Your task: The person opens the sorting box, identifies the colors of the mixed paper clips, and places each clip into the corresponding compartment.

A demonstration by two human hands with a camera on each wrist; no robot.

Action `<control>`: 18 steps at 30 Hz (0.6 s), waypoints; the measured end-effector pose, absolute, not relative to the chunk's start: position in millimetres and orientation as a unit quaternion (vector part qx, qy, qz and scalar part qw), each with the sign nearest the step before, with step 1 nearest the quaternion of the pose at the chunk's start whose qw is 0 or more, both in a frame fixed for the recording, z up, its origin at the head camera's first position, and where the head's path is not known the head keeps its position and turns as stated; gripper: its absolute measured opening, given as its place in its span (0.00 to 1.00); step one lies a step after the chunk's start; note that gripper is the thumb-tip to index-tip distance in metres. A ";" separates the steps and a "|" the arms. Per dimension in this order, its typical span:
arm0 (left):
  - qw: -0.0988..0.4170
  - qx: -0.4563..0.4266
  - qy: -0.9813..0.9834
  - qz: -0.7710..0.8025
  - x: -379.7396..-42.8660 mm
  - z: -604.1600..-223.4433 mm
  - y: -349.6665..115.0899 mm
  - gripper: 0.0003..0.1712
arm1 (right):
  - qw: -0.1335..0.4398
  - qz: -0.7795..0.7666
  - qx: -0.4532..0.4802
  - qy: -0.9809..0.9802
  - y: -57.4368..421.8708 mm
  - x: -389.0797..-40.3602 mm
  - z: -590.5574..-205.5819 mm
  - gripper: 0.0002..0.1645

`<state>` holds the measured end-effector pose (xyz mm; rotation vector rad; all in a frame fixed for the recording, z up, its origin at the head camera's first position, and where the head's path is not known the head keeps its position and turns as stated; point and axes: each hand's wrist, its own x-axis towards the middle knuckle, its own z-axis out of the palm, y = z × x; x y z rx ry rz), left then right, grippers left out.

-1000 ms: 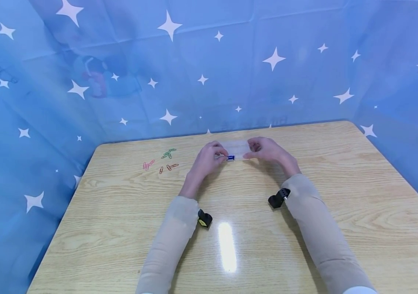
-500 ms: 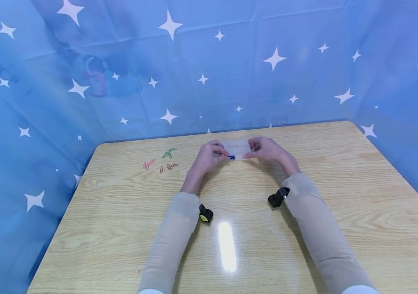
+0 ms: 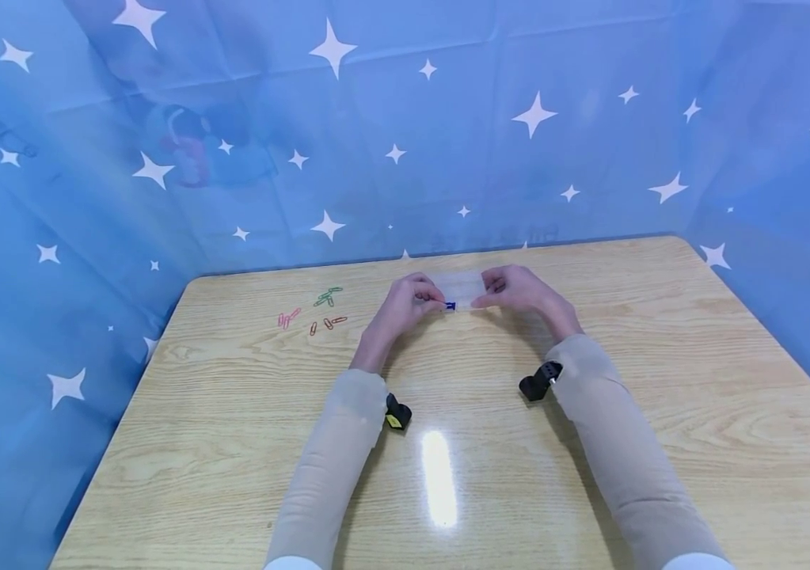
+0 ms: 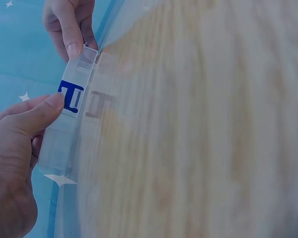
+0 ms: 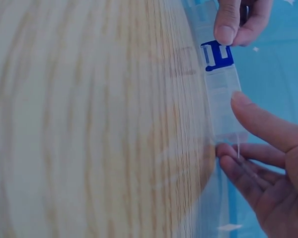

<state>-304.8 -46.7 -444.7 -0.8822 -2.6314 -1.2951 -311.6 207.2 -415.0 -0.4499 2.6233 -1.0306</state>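
A clear plastic box (image 3: 463, 286) with a blue latch (image 3: 450, 305) on its near side lies toward the back of the table, between both hands. My left hand (image 3: 405, 305) holds its left part; in the left wrist view the thumb (image 4: 53, 100) presses at the edge of the latch (image 4: 71, 97), and the other fingers are mostly hidden behind the box. On the opposite end, my right hand (image 3: 516, 290) grips the box, its thumb (image 5: 243, 101) against the near wall and its curled fingers at the end and behind in the right wrist view.
Left of the box lie small groups of paper clips on the wooden table (image 3: 233, 443): green clips (image 3: 326, 298), pink clips (image 3: 287, 319) and reddish-brown clips (image 3: 327, 324). A blue curtain (image 3: 376, 103) with white stars hangs right behind the table's far edge.
My left hand has shifted slightly to the right, and its thumb now overlaps more of the latch's left side. The right hand and the paper clips stay nearly as they were.
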 end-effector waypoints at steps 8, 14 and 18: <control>0.035 -0.298 -0.864 -0.405 -304.2 -441.0 -46.8 0.03 | 0.140 -0.352 -0.158 0.912 208.6 -313.5 -416.2 0.45; 0.027 -0.319 -0.880 -0.350 -304.5 -435.9 -46.8 0.03 | 0.139 -0.350 -0.162 0.912 208.4 -313.2 -415.1 0.46; 0.033 -0.339 -0.885 -0.317 -305.6 -434.6 -46.0 0.03 | 0.145 -0.349 -0.155 0.913 208.5 -312.6 -414.4 0.45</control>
